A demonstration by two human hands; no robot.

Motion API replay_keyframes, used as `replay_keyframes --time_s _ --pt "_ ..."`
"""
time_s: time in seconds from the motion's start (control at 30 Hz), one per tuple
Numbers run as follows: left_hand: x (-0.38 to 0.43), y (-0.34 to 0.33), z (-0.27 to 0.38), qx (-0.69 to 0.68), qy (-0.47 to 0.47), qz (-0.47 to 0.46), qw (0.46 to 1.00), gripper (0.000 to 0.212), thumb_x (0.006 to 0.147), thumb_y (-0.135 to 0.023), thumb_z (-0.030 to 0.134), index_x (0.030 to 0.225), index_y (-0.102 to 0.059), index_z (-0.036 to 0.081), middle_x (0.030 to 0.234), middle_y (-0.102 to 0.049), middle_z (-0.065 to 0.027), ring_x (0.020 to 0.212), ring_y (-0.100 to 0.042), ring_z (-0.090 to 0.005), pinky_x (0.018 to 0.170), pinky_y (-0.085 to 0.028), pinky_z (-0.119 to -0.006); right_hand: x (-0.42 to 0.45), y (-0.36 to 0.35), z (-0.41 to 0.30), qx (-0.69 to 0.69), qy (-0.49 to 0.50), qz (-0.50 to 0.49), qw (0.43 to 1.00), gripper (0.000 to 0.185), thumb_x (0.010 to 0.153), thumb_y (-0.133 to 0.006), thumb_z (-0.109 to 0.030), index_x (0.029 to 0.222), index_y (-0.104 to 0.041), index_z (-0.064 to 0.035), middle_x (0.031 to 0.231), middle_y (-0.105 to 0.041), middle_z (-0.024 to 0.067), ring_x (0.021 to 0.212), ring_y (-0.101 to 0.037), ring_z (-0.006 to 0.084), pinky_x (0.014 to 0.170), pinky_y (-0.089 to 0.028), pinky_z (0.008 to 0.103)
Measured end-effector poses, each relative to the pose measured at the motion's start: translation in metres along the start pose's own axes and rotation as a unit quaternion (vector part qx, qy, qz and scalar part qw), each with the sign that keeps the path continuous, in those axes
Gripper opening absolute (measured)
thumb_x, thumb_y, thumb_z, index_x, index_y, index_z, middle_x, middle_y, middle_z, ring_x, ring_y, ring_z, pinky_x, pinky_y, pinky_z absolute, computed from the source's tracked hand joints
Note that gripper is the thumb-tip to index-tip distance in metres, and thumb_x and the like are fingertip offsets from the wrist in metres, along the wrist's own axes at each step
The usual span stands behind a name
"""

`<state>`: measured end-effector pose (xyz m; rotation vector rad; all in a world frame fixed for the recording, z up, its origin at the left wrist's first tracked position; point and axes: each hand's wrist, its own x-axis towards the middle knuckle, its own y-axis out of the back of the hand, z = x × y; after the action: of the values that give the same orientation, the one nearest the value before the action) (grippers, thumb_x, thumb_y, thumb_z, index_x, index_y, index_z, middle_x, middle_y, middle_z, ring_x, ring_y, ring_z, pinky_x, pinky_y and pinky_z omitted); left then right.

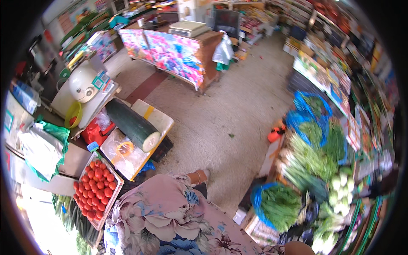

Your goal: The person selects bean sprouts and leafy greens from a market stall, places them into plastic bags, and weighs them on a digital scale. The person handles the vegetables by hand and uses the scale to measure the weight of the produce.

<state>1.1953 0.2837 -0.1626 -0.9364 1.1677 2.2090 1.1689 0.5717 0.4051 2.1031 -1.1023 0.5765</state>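
Note:
Neither of my hands is in view. A bent piece of bare arm (296, 248) shows at the bottom right edge. My pink floral garment (178, 210) fills the lower middle, and past its hem shows a small bit of bare limb (195, 177), probably a foot. Left of me, red tomatoes (95, 189) are heaped in a shallow crate (118, 186). Beyond them a large cut winter melon (132, 124) lies across white foam boxes (161, 117). A roll of yellowish tape (125, 149) rests on clear plastic there.
Leafy greens (282, 207), scallions (302, 159) and blue plastic bags (295, 122) line the right side. A flower-covered counter (172, 54) bearing a scale (188, 28) stands ahead. At left are a white rounded appliance (83, 81) and a yellow-green basket (74, 114). Concrete floor (220, 127) runs between.

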Motion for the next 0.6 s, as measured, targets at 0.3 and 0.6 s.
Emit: replay_keyframes --time_s 0.3,0.6 --pt "0.042 0.168 -0.154 0.166 0.096 0.106 0.976 0.015 0.073 -0.064 0.016 0.084 -0.069 0.008 0.087 -0.067 -0.0105 0.082 -0.065 -0.0263 0.070 -0.052 -0.038 -0.014 0.215 0.050 0.017 0.042 -0.220 0.974 0.026 0.081 -0.058 -0.022 0.100 -0.060 -0.0050 0.079 -0.059 0.0098 0.070 -0.059 0.0185 0.063 -0.046 0.0310" --pt "0.096 0.228 -0.152 -0.516 0.262 0.111 0.808 0.015 0.085 -0.048 0.025 0.085 -0.059 0.014 0.073 -0.061 -0.0053 0.058 -0.058 -0.0214 0.045 -0.046 -0.038 -0.246 0.379 0.121 0.027 0.126 0.578 0.806 0.035 0.084 -0.055 -0.025 0.114 -0.056 -0.0072 0.074 -0.060 0.0038 0.062 -0.056 0.0106 0.055 -0.042 0.0236"
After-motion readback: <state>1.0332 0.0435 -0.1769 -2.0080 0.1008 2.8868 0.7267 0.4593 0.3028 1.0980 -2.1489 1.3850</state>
